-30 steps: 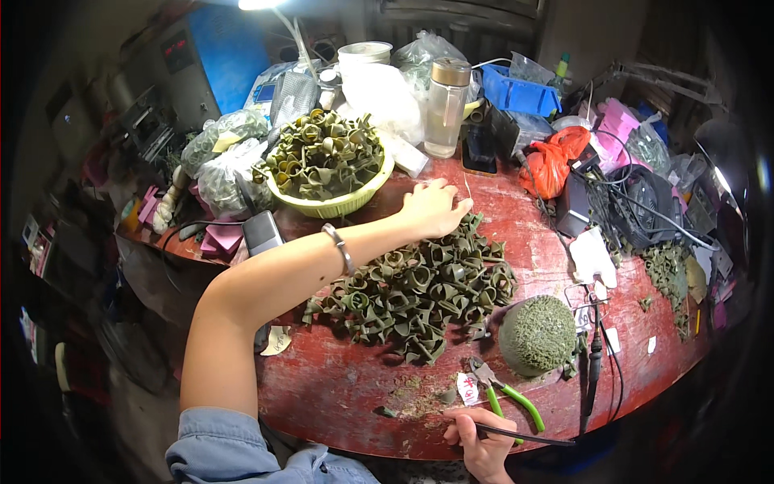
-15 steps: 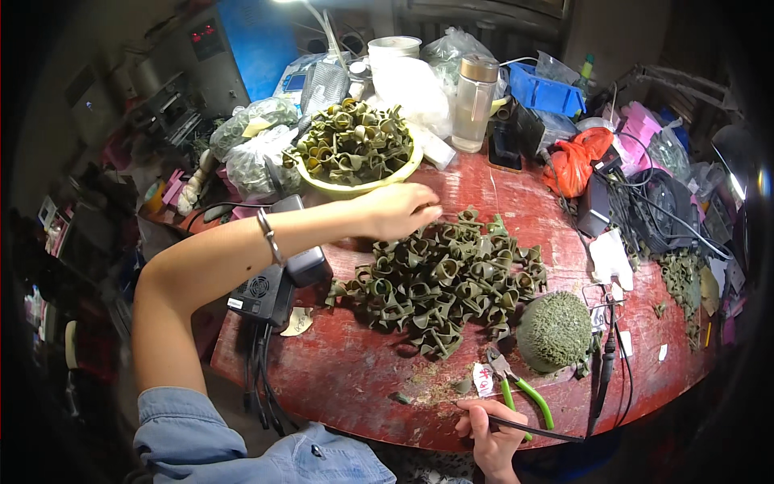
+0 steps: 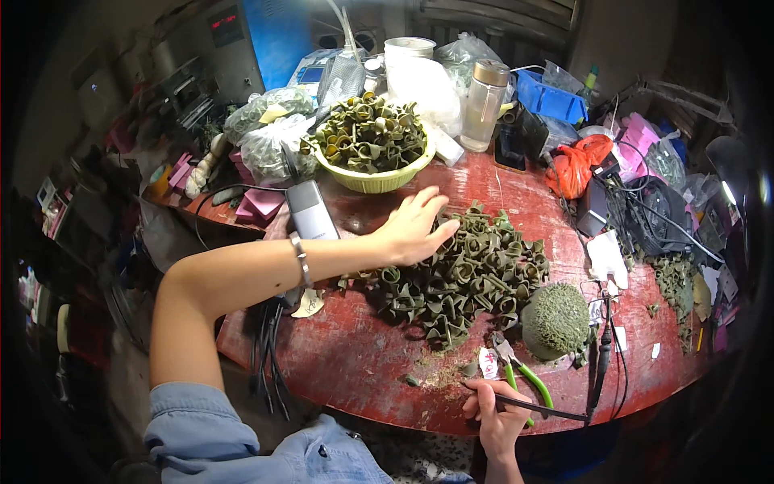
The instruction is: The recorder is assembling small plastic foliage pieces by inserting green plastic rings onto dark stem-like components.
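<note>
My left hand (image 3: 415, 230) is open, its fingers spread, at the left far edge of a heap of dark green curled pieces (image 3: 468, 278). Fingertips reach over the heap; whether they touch it I cannot tell. Low in the view, my right hand (image 3: 496, 415) is closed round a thin black pen-like tool (image 3: 540, 407), held nearly level and pointing left. Just beyond that hand lie green-handled cutting pliers (image 3: 532, 383), partly behind the tool. A yellow-green basket (image 3: 367, 181), heaped with similar curled pieces, stands past my left hand.
Right of the heap sits a rounded green block (image 3: 556, 323) with a crumbly top. Black cables (image 3: 605, 355) run beside it. A grey and black device (image 3: 313, 211) stands behind my left forearm. Farther back are a clear bottle (image 3: 484, 109), a blue bin (image 3: 552, 97) and a red bag (image 3: 576, 165).
My left hand has come nearer, from beside the basket's rim to the heap's edge, and its fingers have spread. My right hand still holds the pen-like tool. The whole view has shifted slightly.
</note>
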Tool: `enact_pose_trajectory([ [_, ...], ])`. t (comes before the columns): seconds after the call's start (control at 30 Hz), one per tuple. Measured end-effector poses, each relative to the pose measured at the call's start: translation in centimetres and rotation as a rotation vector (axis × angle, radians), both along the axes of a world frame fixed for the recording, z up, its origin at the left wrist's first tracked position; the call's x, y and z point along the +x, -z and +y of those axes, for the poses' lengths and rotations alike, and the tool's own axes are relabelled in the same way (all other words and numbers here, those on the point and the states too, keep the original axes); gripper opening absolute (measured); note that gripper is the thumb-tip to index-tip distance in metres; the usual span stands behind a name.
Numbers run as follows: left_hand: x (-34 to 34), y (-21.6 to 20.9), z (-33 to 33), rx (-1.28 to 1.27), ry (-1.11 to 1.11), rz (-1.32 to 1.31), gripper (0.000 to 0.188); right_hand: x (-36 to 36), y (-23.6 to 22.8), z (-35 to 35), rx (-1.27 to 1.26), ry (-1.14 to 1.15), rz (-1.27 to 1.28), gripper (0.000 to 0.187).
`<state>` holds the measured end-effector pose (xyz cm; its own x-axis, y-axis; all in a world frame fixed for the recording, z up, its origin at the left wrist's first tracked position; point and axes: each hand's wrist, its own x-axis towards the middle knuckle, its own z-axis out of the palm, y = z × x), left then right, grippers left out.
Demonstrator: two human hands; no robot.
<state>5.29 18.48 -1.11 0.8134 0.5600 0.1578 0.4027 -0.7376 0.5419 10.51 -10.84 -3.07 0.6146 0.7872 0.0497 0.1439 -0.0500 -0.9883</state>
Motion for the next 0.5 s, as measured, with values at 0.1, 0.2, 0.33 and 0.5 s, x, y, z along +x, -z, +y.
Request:
enact_pose_trajectory([
  [0.1,2.0,0.6,1.6,-0.113,-0.072,0.055,0.065,0.2,-0.2,0.1,-0.001,-0.028,0.018,0.019],
  [0.2,2.0,-1.0,1.3,-0.276,0.077,0.056,0.061,-0.1,-0.3,-0.1,-0.031,-0.022,0.069,0.018],
  [0.33,-0.2,-2.9,0.0,-0.295,0.140,-0.008,0.053,-0.2,-0.6,0.2,-0.015,-0.015,0.059,0.017],
  [0.5,-4.8,-1.1,-0.3,-0.003,-0.001,0.028,0.052,0.1,-0.5,0.1,0.002,-0.015,0.067,0.017],
])
